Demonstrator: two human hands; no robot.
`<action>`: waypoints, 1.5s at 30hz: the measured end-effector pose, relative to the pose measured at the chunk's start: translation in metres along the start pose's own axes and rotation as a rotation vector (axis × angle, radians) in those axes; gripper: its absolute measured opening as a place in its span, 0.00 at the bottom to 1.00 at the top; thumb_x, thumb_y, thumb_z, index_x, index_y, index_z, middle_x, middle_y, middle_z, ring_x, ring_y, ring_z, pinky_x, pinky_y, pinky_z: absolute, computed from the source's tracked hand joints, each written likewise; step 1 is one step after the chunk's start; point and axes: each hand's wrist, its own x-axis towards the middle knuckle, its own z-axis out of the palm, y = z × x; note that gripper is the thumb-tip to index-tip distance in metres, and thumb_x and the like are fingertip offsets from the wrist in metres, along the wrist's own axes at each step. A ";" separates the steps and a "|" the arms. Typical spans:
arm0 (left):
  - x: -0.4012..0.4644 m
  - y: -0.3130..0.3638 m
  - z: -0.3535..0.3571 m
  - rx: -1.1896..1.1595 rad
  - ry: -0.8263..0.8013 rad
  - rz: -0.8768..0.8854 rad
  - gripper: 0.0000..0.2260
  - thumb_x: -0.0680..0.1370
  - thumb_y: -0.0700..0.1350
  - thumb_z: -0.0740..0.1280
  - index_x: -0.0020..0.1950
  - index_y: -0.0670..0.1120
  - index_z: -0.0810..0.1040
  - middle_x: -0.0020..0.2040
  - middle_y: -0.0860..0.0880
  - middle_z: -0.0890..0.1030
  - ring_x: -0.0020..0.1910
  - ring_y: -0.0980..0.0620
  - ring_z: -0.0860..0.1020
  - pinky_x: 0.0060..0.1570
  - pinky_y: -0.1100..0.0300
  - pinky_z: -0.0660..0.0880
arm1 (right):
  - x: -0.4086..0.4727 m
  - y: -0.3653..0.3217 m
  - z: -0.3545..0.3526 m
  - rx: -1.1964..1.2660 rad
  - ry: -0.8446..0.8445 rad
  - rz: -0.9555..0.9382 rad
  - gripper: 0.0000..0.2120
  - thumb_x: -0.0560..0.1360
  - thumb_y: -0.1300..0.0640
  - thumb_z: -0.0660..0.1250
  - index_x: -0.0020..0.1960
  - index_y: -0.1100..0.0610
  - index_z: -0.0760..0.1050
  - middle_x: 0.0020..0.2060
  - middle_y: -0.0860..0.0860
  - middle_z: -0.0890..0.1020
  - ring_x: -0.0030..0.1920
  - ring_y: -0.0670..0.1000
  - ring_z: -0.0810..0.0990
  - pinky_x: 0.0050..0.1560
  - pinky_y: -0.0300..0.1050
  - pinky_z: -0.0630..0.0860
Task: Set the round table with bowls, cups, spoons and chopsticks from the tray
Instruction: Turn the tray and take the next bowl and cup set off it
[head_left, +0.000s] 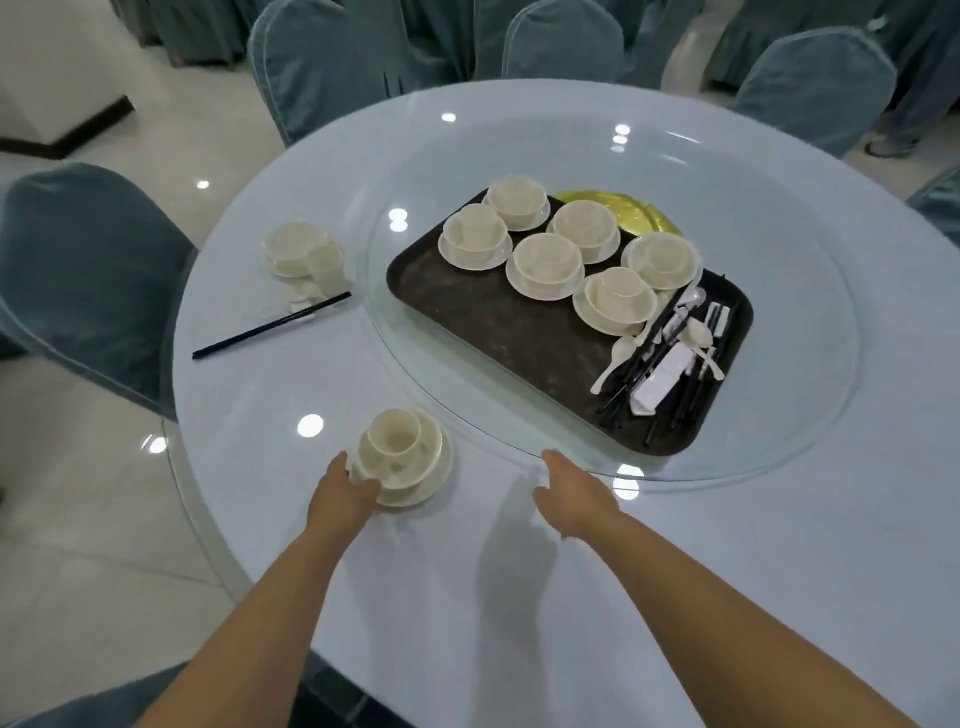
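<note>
The left hand (345, 493) holds the near edge of a cream place setting (402, 457) — a cup sitting in a bowl on a saucer — which rests on the round table (467, 571) close to the person. The fingers curl against the saucer's rim, though how far they wrap under it is hidden. The right hand (569, 496) hovers just beside the near edge of the glass turntable (779, 208), fingers loosely bent and holding nothing; whether it touches the glass cannot be told.

On the turntable lies a dark tray (467, 312). Six more sets of stacked cups, bowls and saucers (545, 260) stand in its far half, close together. At its right end sits a jumble of white spoons (618, 358), black chopsticks (685, 384) and small white wrapped packets (662, 376), overlapping one another. A yellow plate (623, 210) shows behind the tray, partly covered by it.

Farther left on the table, well apart from the near setting, another setting (304, 252) is already laid — cup tilted against the bowl, with a pair of black chopsticks (270, 326) lying beside it, one end on a small white rest.

Chairs in blue-grey covers (93, 270) ring the table.
</note>
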 end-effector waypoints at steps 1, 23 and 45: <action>0.005 0.002 -0.001 -0.011 -0.018 0.001 0.31 0.77 0.43 0.66 0.78 0.44 0.57 0.74 0.43 0.66 0.71 0.42 0.67 0.67 0.50 0.67 | 0.007 -0.001 0.000 -0.106 -0.003 -0.005 0.26 0.80 0.54 0.54 0.76 0.54 0.54 0.75 0.51 0.63 0.56 0.57 0.80 0.55 0.48 0.76; 0.000 0.013 0.005 0.022 -0.053 0.098 0.10 0.75 0.39 0.64 0.47 0.55 0.73 0.44 0.54 0.78 0.45 0.49 0.77 0.44 0.55 0.74 | 0.016 0.064 0.001 -0.292 0.016 -0.010 0.37 0.78 0.55 0.56 0.79 0.50 0.38 0.78 0.41 0.38 0.36 0.47 0.75 0.30 0.38 0.67; 0.003 0.039 0.004 0.130 -0.018 0.158 0.20 0.78 0.40 0.60 0.70 0.49 0.70 0.49 0.53 0.76 0.48 0.51 0.74 0.45 0.60 0.69 | 0.029 -0.105 0.022 0.485 -0.246 -0.117 0.26 0.77 0.62 0.53 0.74 0.53 0.63 0.70 0.52 0.70 0.31 0.51 0.76 0.29 0.40 0.72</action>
